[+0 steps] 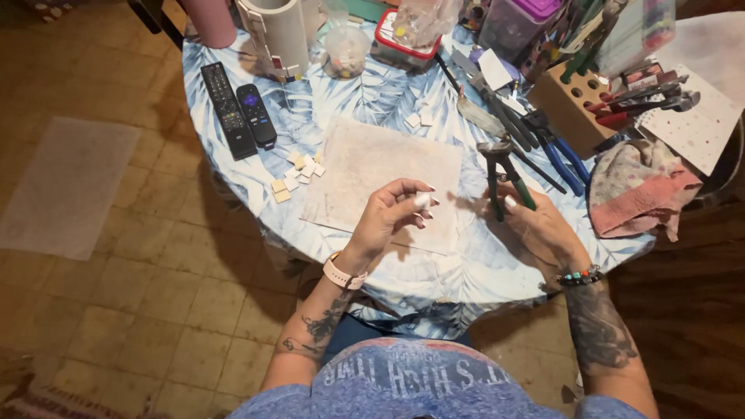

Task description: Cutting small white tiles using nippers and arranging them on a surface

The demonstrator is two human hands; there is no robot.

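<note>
My left hand (390,213) pinches a small white tile piece (422,201) between fingertips, above the near edge of a pale square board (365,163). My right hand (534,225) grips tile nippers (503,174) with green handles, jaws pointing up and away, a short way right of the tile piece. Several small cream tile squares (296,174) lie loose on the blue leaf-print tablecloth (365,97) left of the board.
Two black remote controls (239,112) lie at the table's left. Blue-handled pliers (560,151), a wooden tool block (570,105), plastic containers (403,39) and a pink rag (644,194) crowd the back and right. Tiled floor with a clear mat (66,186) lies left.
</note>
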